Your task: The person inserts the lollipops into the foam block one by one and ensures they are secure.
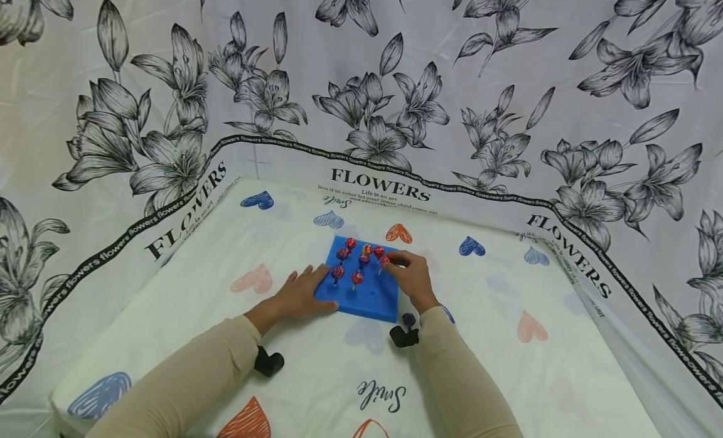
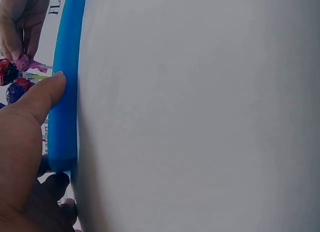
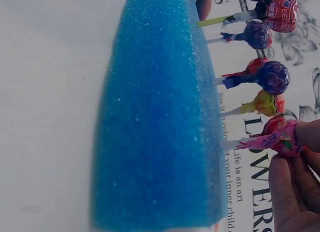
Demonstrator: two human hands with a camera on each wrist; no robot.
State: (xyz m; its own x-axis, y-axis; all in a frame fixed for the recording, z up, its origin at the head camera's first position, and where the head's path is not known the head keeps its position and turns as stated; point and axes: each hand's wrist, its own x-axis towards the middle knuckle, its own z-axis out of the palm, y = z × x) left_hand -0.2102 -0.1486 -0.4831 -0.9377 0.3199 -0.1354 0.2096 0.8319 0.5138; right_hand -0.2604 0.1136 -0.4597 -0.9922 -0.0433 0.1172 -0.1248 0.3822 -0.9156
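A blue foam block (image 1: 373,303) lies on the cloth, with several wrapped lollipops standing in it on their sticks. My right hand (image 1: 413,278) pinches the head of a pink-and-red lollipop (image 3: 272,140) between thumb and fingers near the block's right side. In the right wrist view its white stick reaches the block's upper face; how deep it sits cannot be told. My left hand (image 1: 302,293) rests against the block's left side with fingers spread, its thumb (image 2: 52,87) touching the front edge. Beside the held one stand a yellow lollipop (image 3: 265,103) and a purple lollipop (image 3: 272,78).
A dark purple lollipop head (image 1: 408,320) shows by my right wrist, next to a black wrist camera (image 1: 403,337). Another black camera (image 1: 268,361) sits at my left wrist. White cloth with hearts (image 1: 531,326) covers the surface; flower-printed curtains (image 1: 384,137) surround it.
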